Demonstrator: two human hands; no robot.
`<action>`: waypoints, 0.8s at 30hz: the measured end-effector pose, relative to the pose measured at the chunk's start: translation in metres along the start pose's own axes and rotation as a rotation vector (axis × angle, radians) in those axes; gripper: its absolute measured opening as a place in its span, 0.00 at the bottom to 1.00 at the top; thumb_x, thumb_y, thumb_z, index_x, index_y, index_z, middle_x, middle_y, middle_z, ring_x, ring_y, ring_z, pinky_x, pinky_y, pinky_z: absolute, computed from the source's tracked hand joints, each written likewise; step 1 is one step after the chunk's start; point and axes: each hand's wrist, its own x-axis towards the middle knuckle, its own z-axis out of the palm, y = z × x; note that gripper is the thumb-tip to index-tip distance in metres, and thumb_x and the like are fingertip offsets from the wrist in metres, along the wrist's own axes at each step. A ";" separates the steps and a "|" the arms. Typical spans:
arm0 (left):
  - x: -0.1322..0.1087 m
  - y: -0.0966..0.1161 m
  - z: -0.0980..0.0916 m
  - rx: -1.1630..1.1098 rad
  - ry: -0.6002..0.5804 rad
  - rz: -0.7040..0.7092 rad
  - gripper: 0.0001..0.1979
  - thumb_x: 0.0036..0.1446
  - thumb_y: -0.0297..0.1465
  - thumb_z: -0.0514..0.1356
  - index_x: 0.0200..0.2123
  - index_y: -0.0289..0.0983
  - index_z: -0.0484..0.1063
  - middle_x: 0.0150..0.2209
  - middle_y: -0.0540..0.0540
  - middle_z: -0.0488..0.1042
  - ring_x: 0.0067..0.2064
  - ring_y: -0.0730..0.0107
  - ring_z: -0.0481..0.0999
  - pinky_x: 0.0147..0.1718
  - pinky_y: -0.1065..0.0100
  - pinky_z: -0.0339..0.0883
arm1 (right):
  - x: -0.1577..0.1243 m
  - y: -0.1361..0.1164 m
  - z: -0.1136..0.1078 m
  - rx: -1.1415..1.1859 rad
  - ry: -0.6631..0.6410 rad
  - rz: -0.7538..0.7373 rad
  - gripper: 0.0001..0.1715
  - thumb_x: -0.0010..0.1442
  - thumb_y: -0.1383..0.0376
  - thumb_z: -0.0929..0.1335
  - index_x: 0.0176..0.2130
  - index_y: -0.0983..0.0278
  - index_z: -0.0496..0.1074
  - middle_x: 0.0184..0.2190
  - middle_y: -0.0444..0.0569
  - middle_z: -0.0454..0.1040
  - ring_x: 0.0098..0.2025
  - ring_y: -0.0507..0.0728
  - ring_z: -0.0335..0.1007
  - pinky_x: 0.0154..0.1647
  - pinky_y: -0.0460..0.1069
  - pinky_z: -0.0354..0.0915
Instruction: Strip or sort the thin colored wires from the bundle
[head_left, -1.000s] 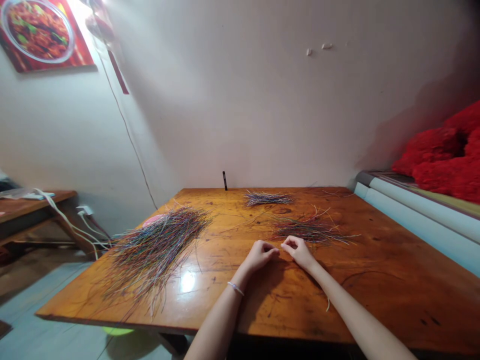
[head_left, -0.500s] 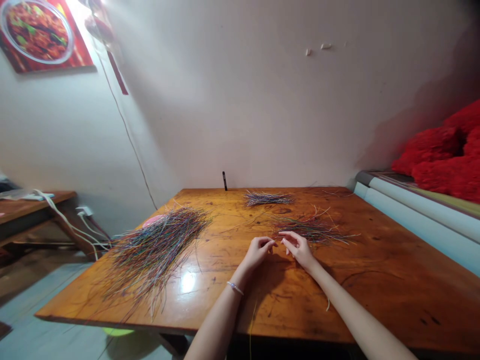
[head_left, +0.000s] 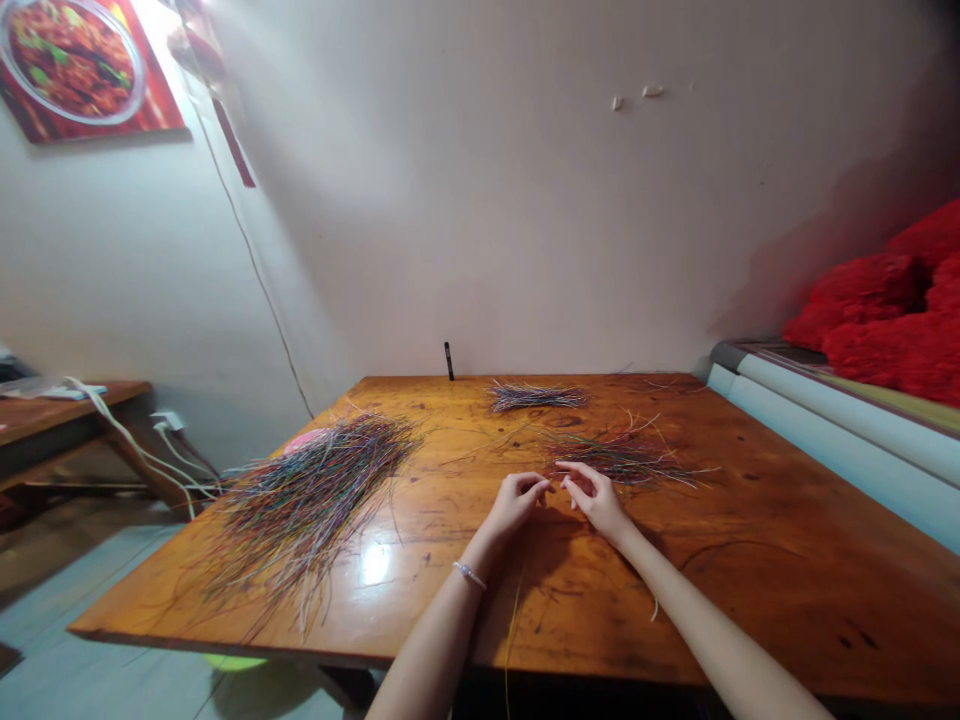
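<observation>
Above the wooden table (head_left: 720, 620), my left hand (head_left: 523, 500) is closed in a pinch. A thin yellow wire (head_left: 513, 630) hangs below it, past the table's front edge; its upper end runs up toward my left fingers, where it is too fine to follow. Close beside it on the right, my right hand (head_left: 595, 500) has thumb and fingers drawn together and its index finger bent out; what it pinches is too small to make out. Just behind my hands lies a loose pile of coloured wires (head_left: 630, 460). On the left spreads a larger heap of wires (head_left: 322, 500).
A small bundle of wires (head_left: 536, 397) lies at the back, with a black marker (head_left: 449, 362) standing left of it. Something pink (head_left: 306, 440) shows behind the large heap. Pale rolls (head_left: 825, 440) and red fluffy material (head_left: 892, 310) border the right side.
The hanging yellow wire has swung slightly to the right and shows more clearly. Both hands have stayed almost in place.
</observation>
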 end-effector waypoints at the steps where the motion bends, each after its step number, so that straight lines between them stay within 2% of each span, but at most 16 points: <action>1: 0.000 0.001 0.000 0.001 0.004 -0.001 0.16 0.50 0.39 0.57 0.23 0.31 0.73 0.19 0.51 0.66 0.23 0.76 0.62 0.23 0.75 0.54 | 0.000 0.000 0.000 -0.014 0.001 0.004 0.18 0.54 0.61 0.64 0.45 0.63 0.68 0.29 0.46 0.70 0.19 0.48 0.61 0.17 0.43 0.62; 8: -0.002 0.007 -0.001 -0.019 0.015 -0.006 0.17 0.50 0.41 0.56 0.25 0.31 0.74 0.19 0.51 0.66 0.21 0.77 0.60 0.20 0.76 0.53 | -0.003 -0.003 0.001 -0.124 0.011 -0.030 0.18 0.54 0.62 0.63 0.44 0.64 0.69 0.30 0.47 0.71 0.19 0.48 0.62 0.19 0.44 0.62; 13: -0.002 0.008 -0.001 -0.009 0.020 -0.001 0.17 0.49 0.41 0.56 0.27 0.31 0.75 0.19 0.51 0.66 0.21 0.77 0.60 0.21 0.75 0.54 | -0.005 -0.010 0.000 -0.168 -0.016 -0.094 0.21 0.54 0.65 0.62 0.49 0.62 0.65 0.29 0.44 0.68 0.19 0.47 0.61 0.19 0.43 0.61; 21: 0.000 0.003 -0.003 0.039 0.066 -0.007 0.17 0.50 0.40 0.55 0.26 0.31 0.75 0.18 0.50 0.68 0.22 0.76 0.63 0.22 0.75 0.56 | -0.009 -0.016 0.004 -0.231 -0.038 -0.181 0.24 0.54 0.67 0.61 0.52 0.60 0.63 0.29 0.43 0.69 0.19 0.47 0.58 0.18 0.43 0.58; 24: 0.000 0.000 -0.004 0.051 0.082 -0.009 0.17 0.51 0.40 0.55 0.26 0.31 0.75 0.18 0.49 0.69 0.22 0.75 0.64 0.22 0.75 0.56 | -0.007 -0.013 0.003 -0.293 0.025 -0.171 0.24 0.54 0.68 0.61 0.51 0.61 0.63 0.31 0.46 0.69 0.24 0.51 0.63 0.19 0.43 0.60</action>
